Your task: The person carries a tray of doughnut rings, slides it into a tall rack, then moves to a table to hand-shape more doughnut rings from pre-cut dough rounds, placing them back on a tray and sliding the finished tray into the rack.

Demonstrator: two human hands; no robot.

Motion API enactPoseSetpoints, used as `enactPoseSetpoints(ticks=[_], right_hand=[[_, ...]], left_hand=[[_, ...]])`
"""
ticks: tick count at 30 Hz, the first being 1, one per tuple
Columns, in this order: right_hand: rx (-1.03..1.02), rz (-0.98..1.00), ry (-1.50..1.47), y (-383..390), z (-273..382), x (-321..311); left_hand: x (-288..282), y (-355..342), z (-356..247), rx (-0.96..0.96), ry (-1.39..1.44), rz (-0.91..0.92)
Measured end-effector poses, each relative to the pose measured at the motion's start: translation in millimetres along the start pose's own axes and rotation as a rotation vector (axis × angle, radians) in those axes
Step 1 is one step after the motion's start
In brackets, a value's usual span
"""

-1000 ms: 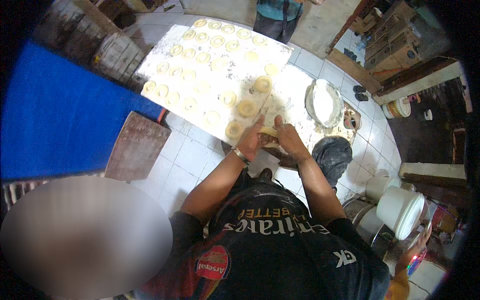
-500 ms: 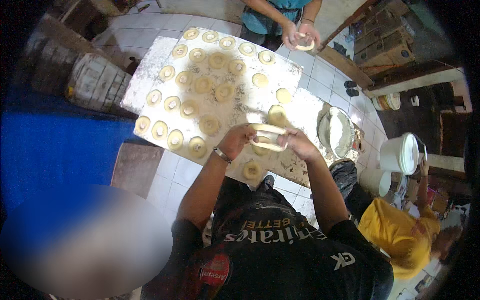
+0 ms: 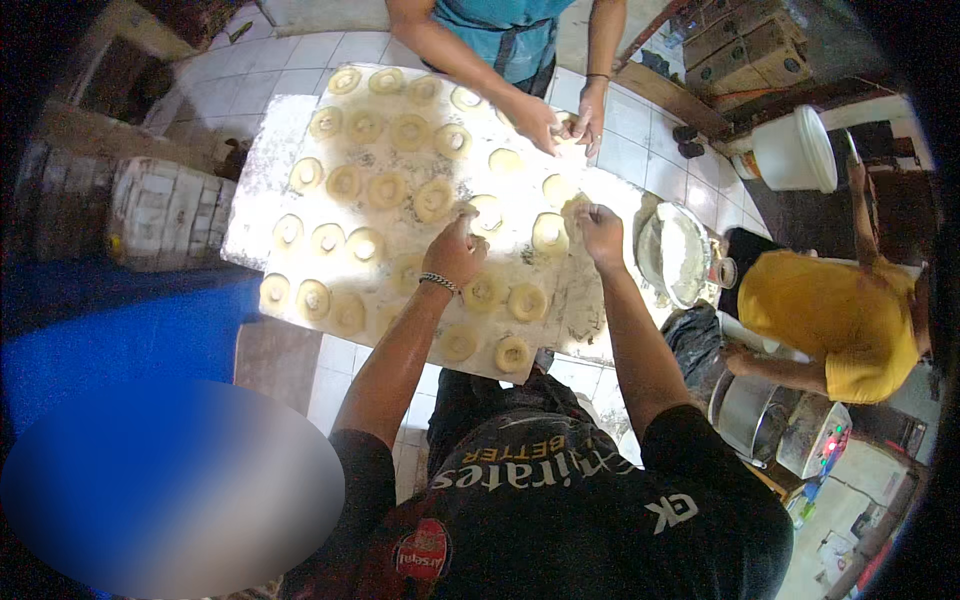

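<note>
Ring-laying seems the step, the left hand [image 3: 455, 250] at a dough ring [image 3: 497, 216] mid-frame, the right hand [image 3: 602, 235] farther right, both grips too unclear to tell; next calls for a light touch.

Dough rings [image 3: 386, 189] — pale yellow, round, lying flat in loose rows, most of them left of the left fingers [image 3: 466, 216]. One ring [image 3: 488, 214] at those fingertips; contact unclear. Another ring [image 3: 550, 234] just left of the right fingers [image 3: 590, 213] — centre dimpled. More lie bodyward of both.
</note>
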State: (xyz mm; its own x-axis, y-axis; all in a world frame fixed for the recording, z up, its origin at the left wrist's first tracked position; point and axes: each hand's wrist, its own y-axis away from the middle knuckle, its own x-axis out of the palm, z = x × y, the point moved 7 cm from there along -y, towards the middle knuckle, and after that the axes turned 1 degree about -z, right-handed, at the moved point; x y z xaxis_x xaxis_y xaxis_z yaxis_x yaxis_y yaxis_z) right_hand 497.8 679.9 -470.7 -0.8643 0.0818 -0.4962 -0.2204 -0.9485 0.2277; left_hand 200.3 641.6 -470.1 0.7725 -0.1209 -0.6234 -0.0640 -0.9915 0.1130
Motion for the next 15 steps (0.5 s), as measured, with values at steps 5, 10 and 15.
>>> enactPoseSetpoints(ticks=[5,10,15], right_hand=[[-0.317,-0.037,0.293,-52.9,23.9,16.1],[-0.193,0.192,0.186,-32.6,5.4,-1.6],[-0.038,0.364,-0.276,112.1,23.3,-61.9]], left_hand=[[31.2,-4.1,-11.6,-0.018,-0.252,0.097],[40.4,28.8,-71.0,-0.071,0.076,0.063],[82.4,77.1,-146.5,0.020,0.766,0.025]])
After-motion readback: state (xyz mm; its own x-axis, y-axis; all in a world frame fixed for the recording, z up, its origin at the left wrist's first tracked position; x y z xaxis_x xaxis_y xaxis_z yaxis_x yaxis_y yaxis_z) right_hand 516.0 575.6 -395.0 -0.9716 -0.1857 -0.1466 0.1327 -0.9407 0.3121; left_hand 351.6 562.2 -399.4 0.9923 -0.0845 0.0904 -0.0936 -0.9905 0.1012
